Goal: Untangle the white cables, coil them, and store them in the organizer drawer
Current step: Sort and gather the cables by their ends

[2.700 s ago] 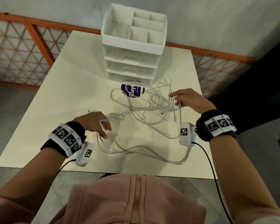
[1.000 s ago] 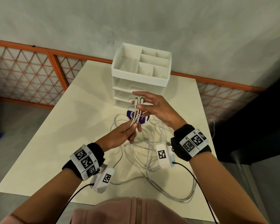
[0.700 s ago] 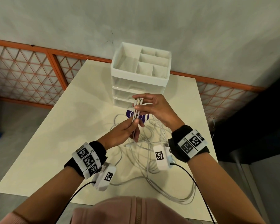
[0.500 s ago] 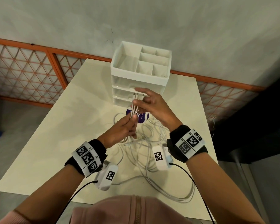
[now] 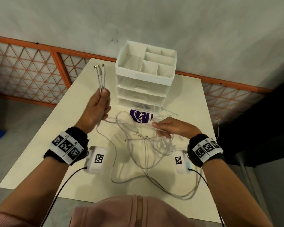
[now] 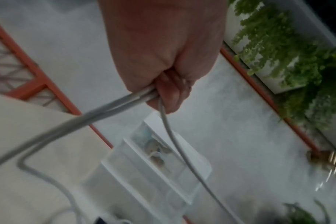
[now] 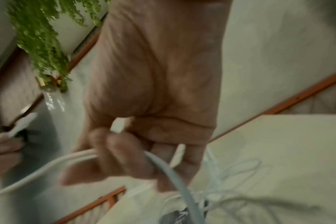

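My left hand [image 5: 97, 110] is raised left of the organizer and grips a bundle of three white cables [image 5: 100, 77], whose connector ends stick up above the fist. In the left wrist view the left hand [image 6: 163, 84] is curled round those cables [image 6: 98, 112]. My right hand [image 5: 169, 128] is lower, over the tangle, and pinches cable strands; the right wrist view shows its fingers [image 7: 113, 151] curled round the cables [image 7: 71, 159]. The rest of the white tangle [image 5: 146, 154] lies on the table. The white organizer [image 5: 143, 79] with clear drawers stands behind, its drawers closed.
A purple-labelled round container [image 5: 140, 117] lies in front of the organizer, under some strands. The cream table [image 5: 56, 136] ends just before my body. An orange lattice railing [image 5: 31, 71] and a grey wall stand behind. A green plant [image 6: 278, 53] hangs nearby.
My hands have parted. The left hand has lifted the bundled cable ends up and to the left. The right hand has let go of the ends and dropped right, pinching strands over the tangle.
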Demonstrator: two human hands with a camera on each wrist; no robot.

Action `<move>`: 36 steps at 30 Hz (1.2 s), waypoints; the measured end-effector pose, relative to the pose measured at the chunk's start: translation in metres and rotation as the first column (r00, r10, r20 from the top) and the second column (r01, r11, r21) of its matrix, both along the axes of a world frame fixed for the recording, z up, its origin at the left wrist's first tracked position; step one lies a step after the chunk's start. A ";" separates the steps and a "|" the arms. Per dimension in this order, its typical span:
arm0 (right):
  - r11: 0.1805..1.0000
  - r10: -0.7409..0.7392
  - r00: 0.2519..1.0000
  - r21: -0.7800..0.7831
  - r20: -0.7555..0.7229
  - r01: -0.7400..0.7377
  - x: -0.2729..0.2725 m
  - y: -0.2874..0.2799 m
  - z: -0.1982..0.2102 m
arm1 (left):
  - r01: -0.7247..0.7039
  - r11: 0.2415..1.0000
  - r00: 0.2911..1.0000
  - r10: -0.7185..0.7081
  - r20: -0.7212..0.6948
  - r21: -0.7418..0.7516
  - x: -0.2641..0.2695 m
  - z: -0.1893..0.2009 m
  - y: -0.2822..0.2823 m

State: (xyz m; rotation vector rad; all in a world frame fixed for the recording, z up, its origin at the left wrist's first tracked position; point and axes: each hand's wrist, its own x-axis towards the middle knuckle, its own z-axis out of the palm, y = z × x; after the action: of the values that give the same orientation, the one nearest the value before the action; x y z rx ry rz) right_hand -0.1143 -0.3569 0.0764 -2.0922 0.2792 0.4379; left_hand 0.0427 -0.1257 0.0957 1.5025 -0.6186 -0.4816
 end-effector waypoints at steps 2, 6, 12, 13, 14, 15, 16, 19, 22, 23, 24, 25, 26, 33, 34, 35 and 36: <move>0.981 -0.100 0.995 -0.168 0.009 0.100 -0.010 -0.023 -0.001 | -0.063 0.995 0.994 0.057 0.088 0.072 0.010 -0.006 0.011; 0.958 -0.263 0.957 -0.086 0.125 0.274 -0.016 -0.040 0.012 | -0.137 0.956 0.976 0.086 0.200 0.259 0.013 -0.019 0.019; 0.996 -0.040 0.971 -0.065 0.234 0.057 0.020 0.021 0.044 | 0.130 0.983 0.987 -0.140 0.074 0.132 -0.033 -0.008 -0.017; 0.997 -0.022 0.968 -0.065 0.249 0.039 0.024 0.030 0.046 | 0.152 0.979 0.984 -0.163 0.073 0.135 -0.040 -0.005 -0.022; 0.998 -0.021 0.965 -0.059 0.262 0.038 0.027 0.036 0.048 | 0.170 0.974 0.980 -0.184 0.082 0.148 -0.045 -0.002 -0.024; 0.998 -0.034 0.962 -0.046 0.272 0.049 0.028 0.040 0.051 | 0.175 0.973 0.977 -0.190 0.092 0.153 -0.048 -0.001 -0.026; 0.998 -0.056 0.958 -0.024 0.281 0.065 0.029 0.040 0.052 | 0.168 0.974 0.977 -0.186 0.110 0.152 -0.049 -0.001 -0.026; 0.996 -0.086 0.962 0.027 0.259 0.082 0.022 0.027 0.047 | 0.118 0.983 0.971 -0.143 0.189 0.137 -0.040 -0.004 -0.020; 0.993 -0.068 0.986 -0.089 0.152 0.082 0.009 0.003 0.027 | -0.006 0.997 0.964 -0.016 0.266 0.081 -0.019 -0.011 -0.008; 0.985 -0.073 0.991 -0.148 0.112 0.089 0.004 -0.007 0.016 | -0.070 0.996 0.962 0.053 0.267 0.056 -0.011 -0.014 -0.002; 0.972 -0.092 0.993 -0.209 0.079 0.106 -0.003 -0.017 0.004 | -0.140 0.990 0.957 0.126 0.262 0.034 -0.002 -0.018 0.004; 0.955 -0.118 0.991 -0.268 0.060 0.130 -0.009 -0.028 -0.008 | -0.208 0.978 0.946 0.193 0.259 0.031 0.007 -0.021 0.010; 0.936 -0.148 0.987 -0.315 0.058 0.159 -0.015 -0.038 -0.020 | -0.262 0.964 0.933 0.241 0.268 0.045 0.015 -0.025 0.016; 0.908 -0.328 0.882 -0.147 0.338 0.393 -0.010 -0.044 0.014 | -0.449 0.793 0.868 0.279 0.410 0.411 0.032 -0.051 0.029; 0.913 -0.306 0.873 -0.141 0.381 0.382 -0.007 -0.039 0.026 | -0.437 0.795 0.874 0.265 0.407 0.420 0.031 -0.053 0.028; 0.920 -0.273 0.874 -0.155 0.403 0.359 -0.003 -0.033 0.036 | -0.427 0.808 0.878 0.261 0.402 0.406 0.029 -0.052 0.026; 0.930 -0.231 0.884 -0.174 0.406 0.323 0.000 -0.027 0.046 | -0.415 0.833 0.880 0.266 0.392 0.366 0.027 -0.050 0.024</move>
State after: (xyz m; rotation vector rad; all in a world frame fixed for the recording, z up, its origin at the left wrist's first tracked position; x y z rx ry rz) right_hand -0.1141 -0.3835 0.1223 -2.2698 0.4115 -0.1874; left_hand 0.0698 -0.1019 0.0455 2.1107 -0.4886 -0.0821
